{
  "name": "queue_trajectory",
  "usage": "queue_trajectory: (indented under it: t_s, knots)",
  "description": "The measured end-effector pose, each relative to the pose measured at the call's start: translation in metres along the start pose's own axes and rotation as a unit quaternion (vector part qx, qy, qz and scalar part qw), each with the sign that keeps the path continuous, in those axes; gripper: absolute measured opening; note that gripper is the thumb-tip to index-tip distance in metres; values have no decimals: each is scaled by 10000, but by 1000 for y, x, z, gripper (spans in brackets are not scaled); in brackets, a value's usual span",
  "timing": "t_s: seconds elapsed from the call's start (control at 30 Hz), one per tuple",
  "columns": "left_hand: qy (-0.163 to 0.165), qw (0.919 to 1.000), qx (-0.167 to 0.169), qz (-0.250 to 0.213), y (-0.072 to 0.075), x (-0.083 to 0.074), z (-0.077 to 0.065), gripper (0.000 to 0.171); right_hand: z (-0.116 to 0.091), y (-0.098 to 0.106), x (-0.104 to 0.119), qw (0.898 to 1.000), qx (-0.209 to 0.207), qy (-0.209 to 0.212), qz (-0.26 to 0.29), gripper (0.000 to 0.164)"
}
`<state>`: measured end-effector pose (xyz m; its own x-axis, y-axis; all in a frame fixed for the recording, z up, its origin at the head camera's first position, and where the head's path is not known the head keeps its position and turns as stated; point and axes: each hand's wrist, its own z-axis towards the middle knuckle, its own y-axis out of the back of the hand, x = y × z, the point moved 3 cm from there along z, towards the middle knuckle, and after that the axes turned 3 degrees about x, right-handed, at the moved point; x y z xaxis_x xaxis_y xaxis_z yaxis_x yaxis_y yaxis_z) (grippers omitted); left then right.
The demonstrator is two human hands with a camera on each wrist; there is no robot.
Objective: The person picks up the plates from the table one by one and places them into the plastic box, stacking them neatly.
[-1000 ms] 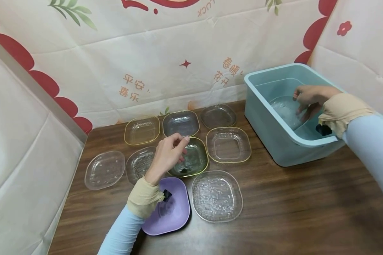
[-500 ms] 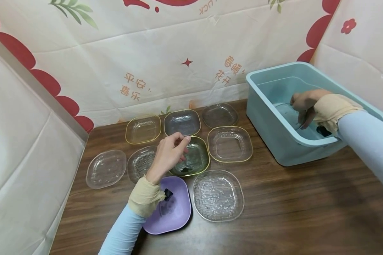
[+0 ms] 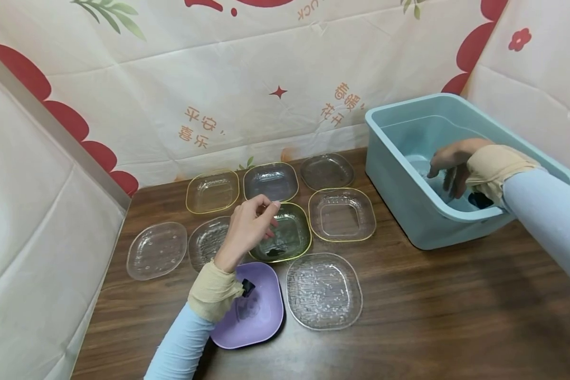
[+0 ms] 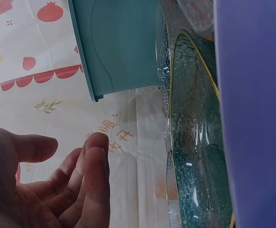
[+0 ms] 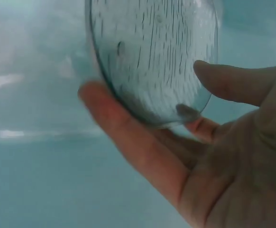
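My right hand (image 3: pixel 458 158) reaches down inside the pale blue bin (image 3: pixel 399 211). In the right wrist view it grips a clear ridged plate (image 5: pixel 157 57) by its lower edge, with the thumb on the near face and the fingers behind and below. My left hand (image 3: pixel 247 227) hangs with loosely bent fingers over the green dish (image 3: pixel 292 232) with a gold rim, holding nothing. Below its wrist lies a purple square dish (image 3: pixel 266 322). The left wrist view shows that hand's palm and fingertips apart from the green dish (image 4: pixel 195 142).
Several clear and tinted dishes stand on the wooden table (image 3: pixel 432 311), among them a clear plate (image 3: pixel 324 293), a gold-rimmed clear dish (image 3: pixel 341 216) and a bluish dish (image 3: pixel 271 182). A printed cloth (image 3: pixel 247 89) hangs behind, with more cloth at both sides.
My right hand has shifted slightly lower and nearer within the bin, and its fingers have closed onto the clear plate there. My left hand stays almost still.
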<state>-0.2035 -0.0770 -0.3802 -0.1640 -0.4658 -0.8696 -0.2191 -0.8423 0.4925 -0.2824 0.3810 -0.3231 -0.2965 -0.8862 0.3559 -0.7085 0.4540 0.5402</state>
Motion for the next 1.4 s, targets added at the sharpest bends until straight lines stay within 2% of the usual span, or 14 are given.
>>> queue_trajectory:
  t_s: [0.1,0.2,0.37,0.47,0.8,1.07,1.27,1.4]
  knots:
    - [2,10000,-3,25,0,1,0,30,7,1,-3,9999,78,-129,75,84]
    - [9,10000,27,83,-1,2,1,28,15,1,-8,9991,209,-229,292,91]
    - [12,9999,127,101,-3,2,3,33,25,1,-15,9984,409,-289,247,88]
    - [14,9999,136,87,-3,1,3,35,27,2,-16,9986,359,-320,209,87]
    - [56,9998,36,206,-1,2,0,28,30,-1,-13,9980,525,-325,130,91]
    - [-4,9997,-14,261,2,2,-1,29,30,1,-10,9944,1002,-248,228,96]
    - [0,9999,-21,149,2,1,-1,30,31,7,-8,9968,729,-244,235,102]
    - [0,9998,-29,205,2,1,-2,29,27,15,-1,9982,594,4,120,100]
